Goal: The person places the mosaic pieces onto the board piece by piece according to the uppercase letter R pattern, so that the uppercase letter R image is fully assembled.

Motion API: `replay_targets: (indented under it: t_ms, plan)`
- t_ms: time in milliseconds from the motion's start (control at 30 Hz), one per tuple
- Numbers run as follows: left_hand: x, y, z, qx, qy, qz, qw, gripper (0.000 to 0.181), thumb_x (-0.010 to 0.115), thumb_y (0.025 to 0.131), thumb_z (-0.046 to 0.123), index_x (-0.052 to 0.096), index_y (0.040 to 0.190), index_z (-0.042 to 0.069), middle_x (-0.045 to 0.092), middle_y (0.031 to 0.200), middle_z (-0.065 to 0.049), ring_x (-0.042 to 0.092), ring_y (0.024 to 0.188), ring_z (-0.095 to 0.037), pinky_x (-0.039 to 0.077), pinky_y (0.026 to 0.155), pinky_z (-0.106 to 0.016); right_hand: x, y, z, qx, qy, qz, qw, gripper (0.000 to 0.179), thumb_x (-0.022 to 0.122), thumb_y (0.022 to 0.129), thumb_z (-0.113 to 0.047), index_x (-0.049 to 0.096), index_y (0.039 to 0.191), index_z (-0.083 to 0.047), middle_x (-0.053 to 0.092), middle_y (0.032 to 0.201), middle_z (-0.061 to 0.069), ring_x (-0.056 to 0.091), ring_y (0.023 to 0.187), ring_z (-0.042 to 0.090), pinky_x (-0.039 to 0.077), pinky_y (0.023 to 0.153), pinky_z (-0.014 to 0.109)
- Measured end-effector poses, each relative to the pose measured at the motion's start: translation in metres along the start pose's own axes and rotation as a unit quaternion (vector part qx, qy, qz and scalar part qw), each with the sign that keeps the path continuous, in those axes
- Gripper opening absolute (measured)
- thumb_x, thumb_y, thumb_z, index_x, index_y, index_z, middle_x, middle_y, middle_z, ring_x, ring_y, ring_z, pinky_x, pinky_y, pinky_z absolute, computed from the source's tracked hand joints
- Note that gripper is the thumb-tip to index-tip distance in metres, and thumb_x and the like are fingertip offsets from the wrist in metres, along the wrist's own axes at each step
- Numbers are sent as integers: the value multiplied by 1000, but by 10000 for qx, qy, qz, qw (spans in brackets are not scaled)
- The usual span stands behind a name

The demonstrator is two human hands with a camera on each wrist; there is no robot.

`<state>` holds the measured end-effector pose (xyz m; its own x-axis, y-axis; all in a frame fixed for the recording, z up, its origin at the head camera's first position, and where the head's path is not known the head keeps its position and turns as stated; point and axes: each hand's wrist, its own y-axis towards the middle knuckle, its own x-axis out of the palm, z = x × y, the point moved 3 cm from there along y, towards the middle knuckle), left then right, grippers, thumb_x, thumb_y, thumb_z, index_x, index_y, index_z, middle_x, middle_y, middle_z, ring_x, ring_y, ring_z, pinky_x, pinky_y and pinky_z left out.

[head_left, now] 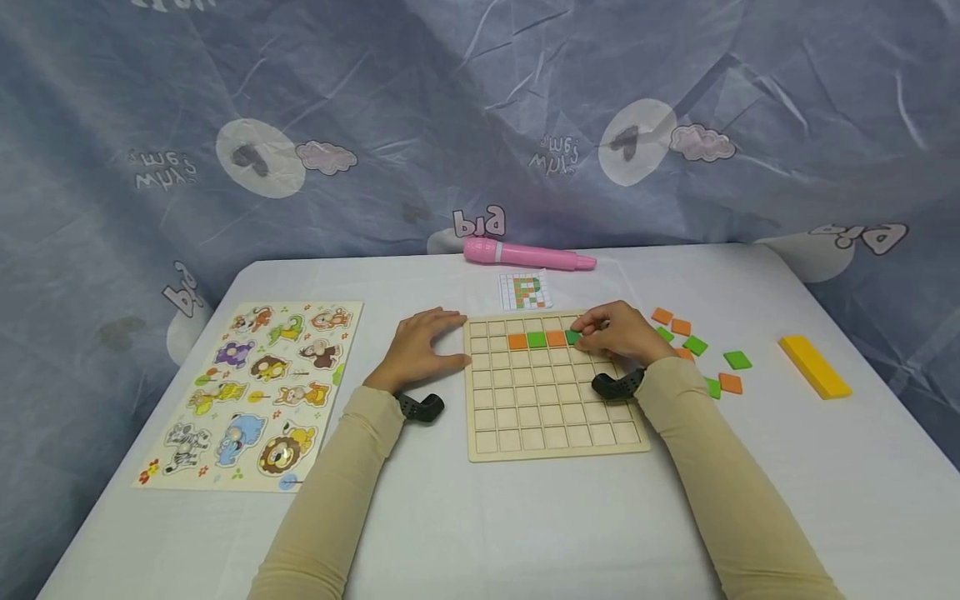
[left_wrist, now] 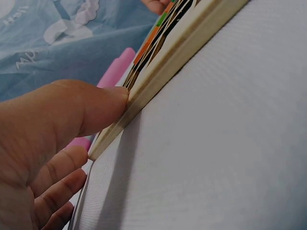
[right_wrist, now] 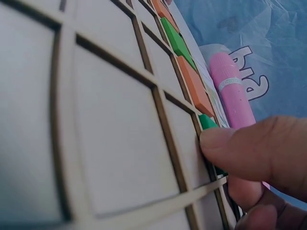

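A wooden grid board [head_left: 558, 457] lies flat on the white table, with a row of square tiles near its far side: an orange tile [head_left: 517, 342], a green tile [head_left: 536, 339] and another orange tile [head_left: 556, 337]. At the right end of that row, my right hand [head_left: 622, 331] pinches a dark green tile [right_wrist: 207, 121] between thumb and fingers, right at its grid cell. The thumb covers much of that tile in the right wrist view. My left hand [head_left: 422, 346] rests at the board's left edge, thumb tip touching the side and fingers loosely extended near the far left corner.
Behind the board lie a pattern card [head_left: 525, 292] and a pink microphone-shaped pen [head_left: 528, 254]. Several loose orange and green tiles [head_left: 738, 360] are scattered to the right, with a yellow bar [head_left: 814, 367] beyond. An animal puzzle board [head_left: 255, 392] lies at left.
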<state>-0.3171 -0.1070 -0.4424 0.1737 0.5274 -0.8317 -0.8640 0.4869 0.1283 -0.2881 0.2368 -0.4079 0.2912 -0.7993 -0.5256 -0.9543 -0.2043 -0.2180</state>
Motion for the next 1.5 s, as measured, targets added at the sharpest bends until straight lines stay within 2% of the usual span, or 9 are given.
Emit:
replay_targets:
  t_ms: [567, 700, 833, 900, 1067, 1133, 1300, 1400, 1500]
  plan:
    - [-4, 1, 3, 19, -41, 27, 10000, 75, 83, 88, 42, 62, 154, 12, 56, 161, -10, 36, 159, -34, 23, 129, -57, -3, -6, -7, -127, 16, -9, 9999, 34, 78, 97, -6, 71, 128, 7, 66, 100, 9, 48, 63, 14, 44, 59, 31]
    - [-2, -1, 1, 16, -52, 59, 10000, 74, 83, 88, 42, 62, 153, 13, 57, 160, -10, 36, 158, -35, 22, 129, -58, -5, -8, -6, -321, 10, -39, 9995, 32, 73, 101, -10, 70, 128, 7, 65, 99, 9, 49, 66, 15, 44, 60, 30]
    - [-2, -2, 0, 46, -80, 101, 9999, 74, 82, 88, 42, 62, 153, 13, 57, 159, -10, 37, 158, -35, 23, 128, -59, -10, -11, -2, -631, 93, -2, 9980, 30, 71, 105, -13, 71, 128, 6, 65, 101, 11, 53, 68, 17, 48, 61, 29]
    - [-2, -2, 0, 68, -77, 117, 9999, 74, 82, 87, 43, 63, 153, 13, 58, 159, -11, 38, 157, -35, 24, 128, -59, -15, -16, 0, -725, 142, 39, 9973, 31, 71, 105, -15, 72, 128, 5, 65, 101, 10, 55, 68, 18, 48, 60, 29]
    - [-2, -2, 0, 79, -35, 109, 9999, 75, 82, 87, 44, 63, 153, 13, 58, 159, -11, 38, 157, -35, 24, 127, -59, -30, -33, 6, -567, 79, 127, 9983, 33, 70, 107, -23, 70, 132, -1, 61, 81, 8, 48, 57, 16, 35, 47, 28]
    - [-1, -2, 0, 66, -40, 91, 9999, 75, 82, 88, 44, 62, 153, 13, 58, 159, -10, 38, 157, -35, 24, 128, -59, -36, -40, 10, -564, 90, 139, 9983, 35, 70, 107, -23, 69, 135, -1, 59, 79, 8, 46, 56, 16, 35, 46, 28]
    - [-1, -1, 0, 44, -65, 54, 10000, 74, 82, 88, 42, 62, 153, 13, 57, 160, -10, 38, 157, -34, 23, 128, -58, -49, -61, 24, -800, 114, 234, 9965, 35, 68, 108, -18, 66, 135, 5, 64, 93, 10, 57, 66, 19, 52, 59, 29]
    - [0, -1, 0, 43, -58, 42, 10000, 74, 82, 88, 42, 63, 153, 13, 57, 159, -10, 38, 158, -34, 24, 128, -58, -57, -73, 36, -767, -47, 380, 9963, 32, 68, 108, -16, 68, 133, 6, 67, 95, 11, 61, 69, 21, 54, 62, 29]
    - [1, -1, 0, 59, -41, 42, 10000, 73, 82, 88, 42, 63, 152, 13, 58, 159, -10, 38, 158, -35, 24, 127, -59, -66, -84, 48, -648, -278, 493, 9963, 32, 67, 109, -15, 68, 133, 5, 70, 98, 8, 58, 66, 21, 50, 59, 28]
